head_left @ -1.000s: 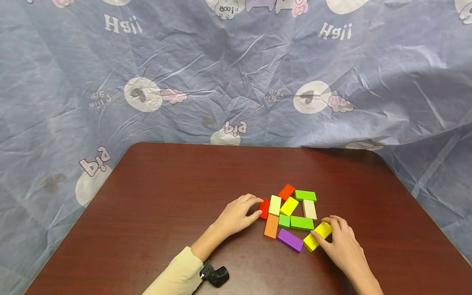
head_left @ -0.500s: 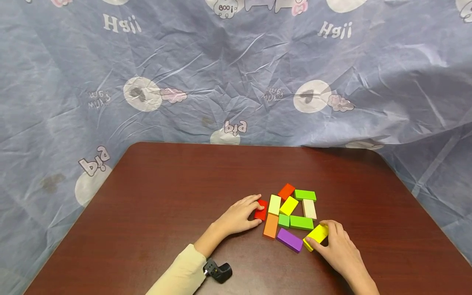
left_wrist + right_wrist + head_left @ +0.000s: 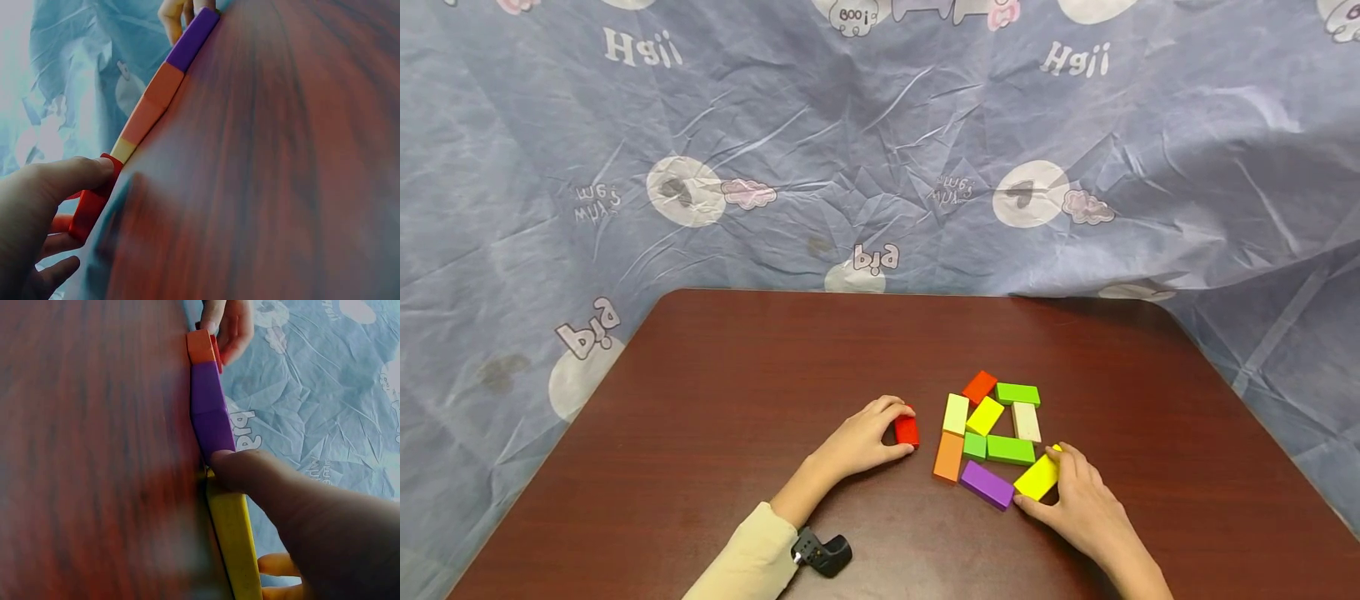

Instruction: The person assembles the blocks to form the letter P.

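My left hand [image 3: 859, 442] pinches a red block [image 3: 907, 430] between thumb and fingers on the dark wooden table, left of a cluster of coloured blocks. In the left wrist view the thumb presses one end of that red block [image 3: 94, 203]. At the cluster's near right corner my right hand [image 3: 1081, 502] holds a yellow block [image 3: 1038, 477], thumb at one end and fingers at the other. A purple block [image 3: 987, 485] lies beside the yellow one, almost touching it. In the right wrist view the thumb sits where the yellow block [image 3: 234, 534] meets the purple block [image 3: 212, 412].
The cluster has an orange block [image 3: 948, 457], a cream block [image 3: 956, 414], a second red block [image 3: 980, 387], a small green block [image 3: 974, 446], another yellow block [image 3: 985, 416], a pale wooden block [image 3: 1026, 422] and longer green blocks [image 3: 1011, 450]. Behind the table [image 3: 760, 367] hangs a printed cloth [image 3: 820, 125].
My left hand has drawn the red block leftward, away from the cream block. My right hand has shifted the yellow block slightly left, and its thumb now sits nearer the purple block.
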Action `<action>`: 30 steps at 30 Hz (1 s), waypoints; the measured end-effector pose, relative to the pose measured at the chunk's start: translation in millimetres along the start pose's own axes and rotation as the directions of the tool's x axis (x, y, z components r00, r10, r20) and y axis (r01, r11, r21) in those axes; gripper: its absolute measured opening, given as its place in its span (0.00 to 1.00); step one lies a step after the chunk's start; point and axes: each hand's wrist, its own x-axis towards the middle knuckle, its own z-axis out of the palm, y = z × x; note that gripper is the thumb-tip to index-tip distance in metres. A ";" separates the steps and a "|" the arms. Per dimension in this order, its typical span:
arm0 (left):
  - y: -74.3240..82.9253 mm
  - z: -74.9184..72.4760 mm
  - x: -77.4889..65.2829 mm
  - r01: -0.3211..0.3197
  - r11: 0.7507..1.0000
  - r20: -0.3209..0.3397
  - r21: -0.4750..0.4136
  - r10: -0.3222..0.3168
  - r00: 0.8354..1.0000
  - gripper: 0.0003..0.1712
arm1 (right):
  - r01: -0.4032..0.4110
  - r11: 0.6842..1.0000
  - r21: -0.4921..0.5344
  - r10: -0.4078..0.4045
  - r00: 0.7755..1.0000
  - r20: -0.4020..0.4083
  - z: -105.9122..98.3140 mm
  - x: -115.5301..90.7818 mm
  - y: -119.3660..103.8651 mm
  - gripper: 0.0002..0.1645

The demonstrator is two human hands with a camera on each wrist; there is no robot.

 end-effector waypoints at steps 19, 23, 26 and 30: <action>-24.4 -2.2 -21.3 0.030 0.975 0.000 -0.221 -0.031 1.000 0.26 | 0.069 0.997 -0.032 -0.073 0.991 -0.113 -19.1 6.6 -23.7 0.47; -27.0 -0.9 -21.8 0.022 0.965 -0.004 -0.263 -0.024 1.000 0.24 | 0.168 0.985 -0.050 -0.173 0.974 -0.148 -18.6 8.0 -48.7 0.46; -28.1 -1.3 -22.2 0.026 0.959 -0.002 -0.282 -0.028 1.000 0.23 | 0.280 0.958 -0.056 -0.285 0.948 -0.144 -9.5 6.2 -71.4 0.45; -29.1 -2.3 -22.4 0.033 0.957 0.006 -0.288 -0.033 0.999 0.23 | 0.439 0.898 -0.019 -0.439 0.894 -0.090 7.8 0.0 -99.7 0.44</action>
